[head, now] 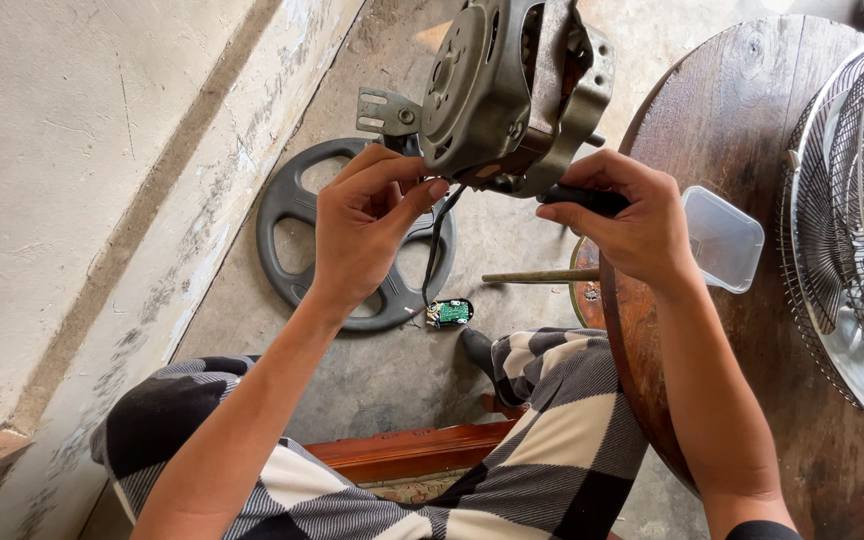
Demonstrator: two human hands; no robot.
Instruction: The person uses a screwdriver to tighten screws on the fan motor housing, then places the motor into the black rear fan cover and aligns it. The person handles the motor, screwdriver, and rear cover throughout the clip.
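Checked black-and-white cloth point(552, 440) over the person's lap is filling the bottom of the view, with a strip of red-brown wooden seat edge point(407, 450) showing between the knees. Up above, both hands are working at a grey metal motor point(497, 85) held in the air over the concrete floor point(392, 370). Left hand point(362, 225) is curling in, fingers bent and closed against the motor's underside, thumb and forefinger pinching right where the black wires point(435, 255) are coming out. Those wires are hanging down to a small green circuit board point(449, 312) dangling just above the floor. Right hand point(632, 215) is wrapping shut around a black tool handle point(587, 200), its tip pointing in at the motor's lower edge. Below the left hand, a dark spoked wheel point(322, 235) is lying flat on the floor. Off to the right, a clear plastic tub point(727, 240) is sitting on the round wooden table point(742, 110), beside a wire fan guard point(852, 210).
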